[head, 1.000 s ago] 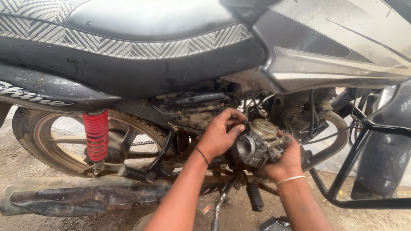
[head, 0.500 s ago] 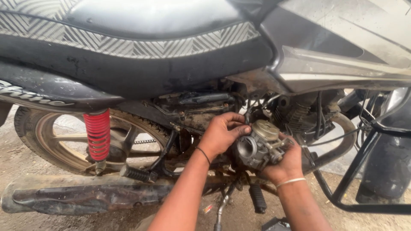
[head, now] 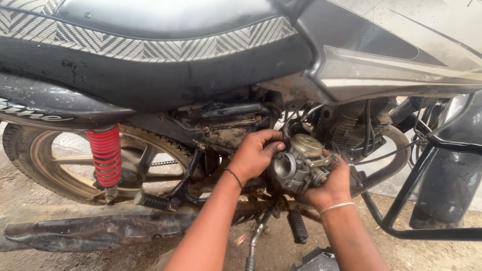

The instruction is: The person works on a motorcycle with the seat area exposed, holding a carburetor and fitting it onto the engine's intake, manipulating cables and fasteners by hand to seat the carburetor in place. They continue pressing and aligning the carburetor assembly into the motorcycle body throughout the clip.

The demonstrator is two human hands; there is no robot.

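A grimy metal carburetor (head: 300, 163) with a round open mouth sits in the gap under the black motorcycle's seat (head: 150, 30), beside the engine (head: 346, 130). My left hand (head: 255, 154) grips its left side, fingers curled over the top near the mouth. My right hand (head: 332, 184) cups it from below and from the right. A black band circles my left wrist, a pale one my right. Hoses and cables hang just behind the carburetor.
A red rear shock spring (head: 104, 155) and the rear wheel (head: 70, 165) stand at left, a dirty exhaust pipe (head: 100, 228) runs low along the ground. A black crash-guard frame (head: 427, 200) juts out at right. A footpeg (head: 297, 226) hangs below my hands.
The view has shifted slightly; both hands stay on the carburetor, which has turned a little so its round mouth faces more toward me.
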